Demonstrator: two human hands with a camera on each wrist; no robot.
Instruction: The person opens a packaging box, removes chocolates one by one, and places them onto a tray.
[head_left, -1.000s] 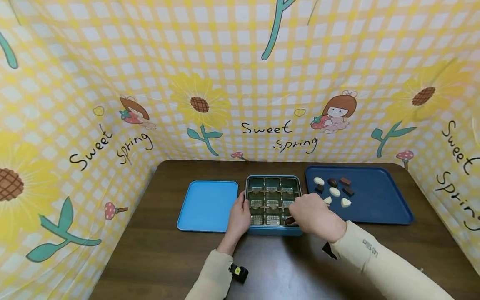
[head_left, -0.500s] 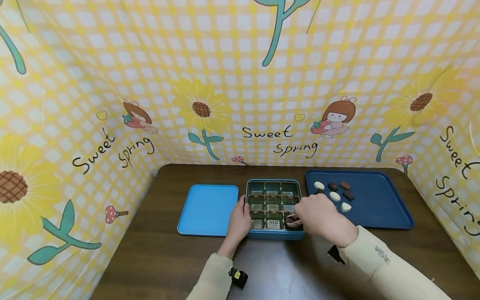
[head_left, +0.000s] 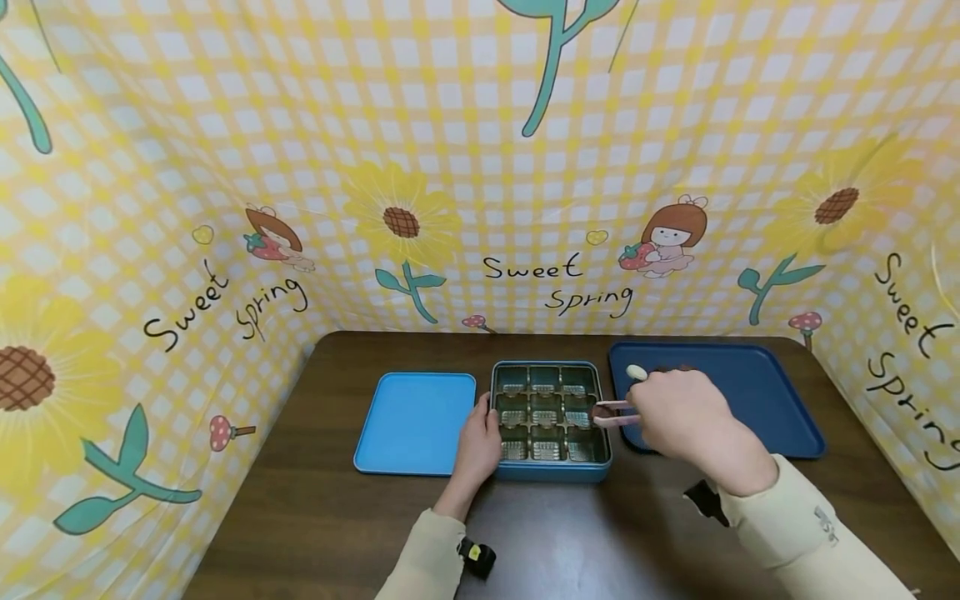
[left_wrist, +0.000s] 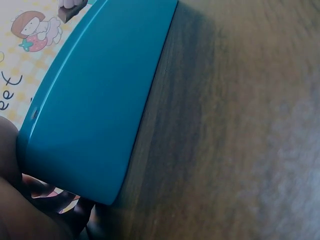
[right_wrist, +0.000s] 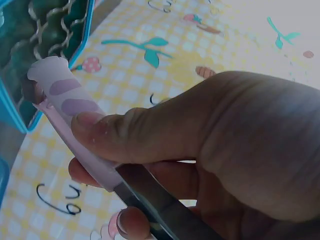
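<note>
My left hand [head_left: 478, 442] grips the left side of a teal box [head_left: 551, 472] with a clear insert of several compartments. In the left wrist view the fingers lie close around the end of the box wall [left_wrist: 100, 100]. My right hand [head_left: 686, 417] holds small tongs with pale pink tips [right_wrist: 70, 95], the thumb pressing on their upper arm. Between the tips is a brown chocolate [head_left: 602, 412], held at the box's right rim; it also shows at the top of the left wrist view as a brown piece [left_wrist: 72, 11]. The insert's compartments show bare ribbed plastic.
A light blue lid [head_left: 416, 425] lies left of the box. A dark blue tray [head_left: 765, 400] stands to the right; a white chocolate [head_left: 637, 372] shows on it, and the right hand covers most of the other pieces. A checked cloth [head_left: 480, 167] hangs behind the table.
My right hand has drawn the tongs with the brown chocolate up out of the front right compartment, moving right and back toward the tray. My left hand stays on the box.
</note>
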